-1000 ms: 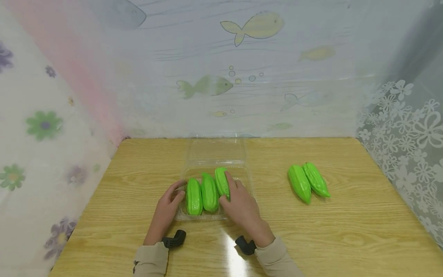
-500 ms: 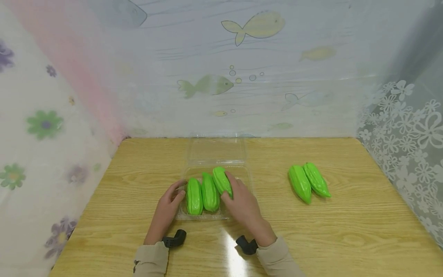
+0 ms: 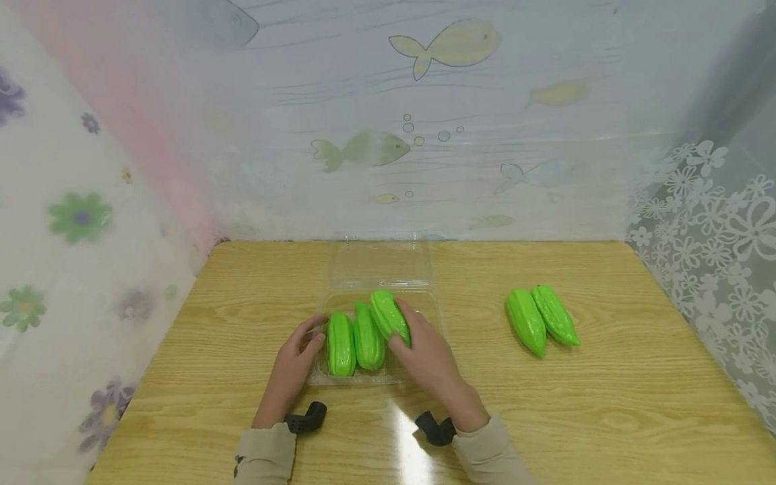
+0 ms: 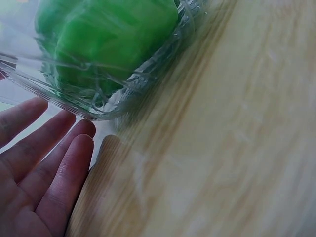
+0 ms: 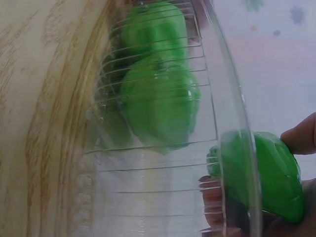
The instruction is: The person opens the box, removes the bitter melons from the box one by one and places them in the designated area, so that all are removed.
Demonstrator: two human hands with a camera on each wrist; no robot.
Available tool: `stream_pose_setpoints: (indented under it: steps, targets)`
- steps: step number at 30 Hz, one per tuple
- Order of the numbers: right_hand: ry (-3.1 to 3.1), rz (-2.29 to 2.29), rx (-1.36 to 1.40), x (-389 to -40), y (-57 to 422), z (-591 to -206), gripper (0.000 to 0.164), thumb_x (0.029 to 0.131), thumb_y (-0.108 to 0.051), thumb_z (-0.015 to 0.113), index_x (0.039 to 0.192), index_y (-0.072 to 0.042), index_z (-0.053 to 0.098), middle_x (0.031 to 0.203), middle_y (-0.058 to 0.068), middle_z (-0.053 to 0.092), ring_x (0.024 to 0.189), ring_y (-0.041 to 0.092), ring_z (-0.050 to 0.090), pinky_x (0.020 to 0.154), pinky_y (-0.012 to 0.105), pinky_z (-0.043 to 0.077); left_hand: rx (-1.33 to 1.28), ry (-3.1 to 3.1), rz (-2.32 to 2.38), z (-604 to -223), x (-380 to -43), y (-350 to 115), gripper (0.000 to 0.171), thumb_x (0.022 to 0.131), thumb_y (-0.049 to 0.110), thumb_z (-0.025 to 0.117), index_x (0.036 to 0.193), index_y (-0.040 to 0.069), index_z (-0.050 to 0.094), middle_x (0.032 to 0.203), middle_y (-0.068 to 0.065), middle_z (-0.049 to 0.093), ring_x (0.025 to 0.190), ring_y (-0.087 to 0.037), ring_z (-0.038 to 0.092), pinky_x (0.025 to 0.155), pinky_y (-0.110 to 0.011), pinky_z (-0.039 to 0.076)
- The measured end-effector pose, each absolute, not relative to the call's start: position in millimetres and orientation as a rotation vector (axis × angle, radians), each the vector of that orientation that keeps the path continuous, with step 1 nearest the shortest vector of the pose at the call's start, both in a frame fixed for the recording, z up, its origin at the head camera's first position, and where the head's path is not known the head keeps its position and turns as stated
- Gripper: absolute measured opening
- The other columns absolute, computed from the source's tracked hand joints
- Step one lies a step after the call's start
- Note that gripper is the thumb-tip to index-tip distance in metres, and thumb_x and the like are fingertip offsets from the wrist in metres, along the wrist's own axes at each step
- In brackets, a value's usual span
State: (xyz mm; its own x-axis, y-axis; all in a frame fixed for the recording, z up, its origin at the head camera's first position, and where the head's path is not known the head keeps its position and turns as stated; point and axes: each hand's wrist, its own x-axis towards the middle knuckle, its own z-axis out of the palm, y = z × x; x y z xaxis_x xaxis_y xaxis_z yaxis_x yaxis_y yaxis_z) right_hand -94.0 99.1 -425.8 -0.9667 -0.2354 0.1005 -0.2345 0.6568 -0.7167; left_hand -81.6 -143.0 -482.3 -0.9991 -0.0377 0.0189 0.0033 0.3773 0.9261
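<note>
A clear plastic box (image 3: 364,380) sits on the table with two bright green ridged gourds lying side by side in it, a left gourd (image 3: 341,345) and a middle gourd (image 3: 368,337). My right hand (image 3: 427,350) grips a third green gourd (image 3: 389,315) over the box's right part, thumb on its near end. This gourd slants, its far end pointing left beside the middle one. In the right wrist view the held gourd (image 5: 271,173) shows partly above the box rim. My left hand (image 3: 297,360) rests at the box's left side, straight fingers (image 4: 57,175) right at the rim.
The box's clear lid (image 3: 380,264) lies folded back toward the wall. Two more green gourds, a nearer one (image 3: 526,323) and a farther one (image 3: 554,315), lie together on the table (image 3: 606,404) to the right. Printed sheets (image 3: 364,87) stand behind and at both sides.
The held gourd has turned, its far end swinging left and its near end right. My right hand has shifted slightly right with it. The left hand and the box stay in place.
</note>
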Motion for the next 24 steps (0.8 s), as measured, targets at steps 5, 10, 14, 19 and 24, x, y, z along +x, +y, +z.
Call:
stream_pose_setpoints:
  steps: [5,10,14,19,24]
  targets:
    - [2.858,-1.287,-0.396,-93,102,-421,0.055,0.090,-0.033,0.043,0.141,-0.026,0.026,0.132,-0.001,0.043,0.091,0.015,0.049,0.074,0.037,0.044,0.033,-2.588,-1.754,-475,-80,-142,0.040,0.092,0.037,0.046,0.130,0.027,0.044,0.132,0.005,0.043,0.117,-0.020,0.042,0.096,-0.046,0.033]
    - [2.844,-1.308,-0.406,-92,106,-417,0.055,0.090,-0.034,0.043,0.141,-0.027,0.024,0.134,-0.002,0.041,0.093,0.016,0.049,0.075,0.039,0.044,0.039,-2.583,-1.779,-457,-74,-136,0.038,0.094,0.026,0.046,0.131,0.018,0.044,0.132,-0.001,0.043,0.118,-0.024,0.041,0.096,-0.048,0.033]
    - [2.847,-1.305,-0.430,-92,109,-414,0.056,0.090,-0.034,0.044,0.141,-0.025,0.025,0.134,0.000,0.041,0.096,0.018,0.050,0.077,0.041,0.045,0.046,-2.591,-1.768,-458,-75,-136,0.038,0.094,0.027,0.046,0.131,0.019,0.044,0.132,0.000,0.044,0.118,-0.024,0.041,0.096,-0.048,0.033]
    - [2.847,-1.330,-0.417,-95,112,-415,0.055,0.090,-0.033,0.045,0.141,-0.025,0.026,0.128,0.000,0.045,0.091,0.017,0.050,0.075,0.040,0.045,0.051,-2.589,-1.752,-475,-80,-141,0.039,0.092,0.039,0.046,0.130,0.027,0.045,0.131,0.006,0.044,0.118,-0.019,0.042,0.096,-0.045,0.033]
    - [2.852,-1.360,-0.384,-98,117,-417,0.054,0.091,-0.034,0.044,0.141,-0.026,0.025,0.126,0.002,0.047,0.093,0.019,0.051,0.077,0.041,0.045,0.035,-2.566,-1.730,-482,-82,-142,0.041,0.090,0.045,0.046,0.128,0.029,0.045,0.130,0.007,0.045,0.117,-0.019,0.043,0.096,-0.045,0.033]
